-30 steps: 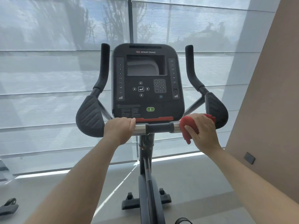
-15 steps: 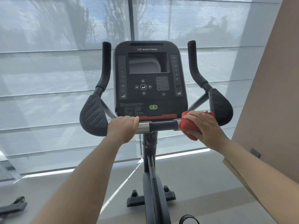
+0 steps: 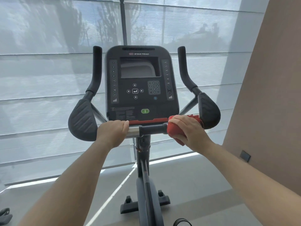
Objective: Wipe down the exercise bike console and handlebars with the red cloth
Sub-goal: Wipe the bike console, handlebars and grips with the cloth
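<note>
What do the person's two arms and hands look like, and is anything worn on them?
Both arms are bare as far as the picture shows: no sleeve reaches the left forearm or the right forearm. The left hand and the right hand wear no gloves. No watch, band or ring shows on the visible sides of wrists and fingers.

Left and right of the black square console (image 3: 141, 88), open gaps run to the black upright grips (image 3: 96, 69). Below it, the black-and-chrome crossbar (image 3: 152, 128) is bare only between the left hand (image 3: 112, 132) and the red cloth (image 3: 173, 130) in the right hand (image 3: 191, 130); black ribbed elbow pads (image 3: 83, 121) block both ends.
</note>
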A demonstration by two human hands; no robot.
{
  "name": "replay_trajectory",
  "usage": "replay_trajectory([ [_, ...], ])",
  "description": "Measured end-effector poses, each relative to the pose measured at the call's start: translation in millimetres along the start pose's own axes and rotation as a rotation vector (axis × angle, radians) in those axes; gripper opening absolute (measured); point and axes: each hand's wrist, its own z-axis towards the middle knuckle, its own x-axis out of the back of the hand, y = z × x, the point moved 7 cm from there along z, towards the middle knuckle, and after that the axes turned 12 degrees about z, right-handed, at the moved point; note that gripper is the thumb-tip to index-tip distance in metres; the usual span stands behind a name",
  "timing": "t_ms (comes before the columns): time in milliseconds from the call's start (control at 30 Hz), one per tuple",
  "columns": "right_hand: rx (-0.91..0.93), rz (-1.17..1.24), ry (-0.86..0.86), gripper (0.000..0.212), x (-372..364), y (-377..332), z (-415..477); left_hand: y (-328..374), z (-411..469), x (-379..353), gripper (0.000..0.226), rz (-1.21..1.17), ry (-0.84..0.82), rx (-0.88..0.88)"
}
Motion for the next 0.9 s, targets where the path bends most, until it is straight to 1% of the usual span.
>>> replay_trajectory([
  [100, 0.014, 0.015, -0.056, 0.055, 13, 10, -3, 1, 0, 0, 0.033, 0.001, -0.009, -0.013],
  [200, -0.018, 0.044, -0.075, 0.054, 29, 27, -8, 2, 0, 0, 0.034, -0.002, -0.012, -0.010],
  [400, -0.055, 0.051, -0.013, 0.051, 29, 28, -10, 0, 1, -2, 0.036, -0.004, -0.011, 0.016],
  [567, -0.073, 0.051, 0.028, 0.052, 23, 24, -8, -1, 1, -2, 0.037, -0.010, -0.021, 0.028],
  [633, -0.058, 0.058, 0.002, 0.053, 25, 24, -8, -2, 2, -3, 0.036, -0.022, -0.036, 0.036],
  [700, -0.043, 0.063, -0.065, 0.053, 29, 28, -8, -3, 2, -4, 0.038, -0.056, -0.065, 0.058],
  [800, -0.025, 0.058, -0.154, 0.055, 36, 37, -8, -1, 2, -3, 0.038, -0.037, -0.063, 0.059],
  [900, 0.020, 0.049, -0.124, 0.055, 37, 37, -11, 1, 1, -2, 0.035, -0.027, -0.056, 0.046],
])
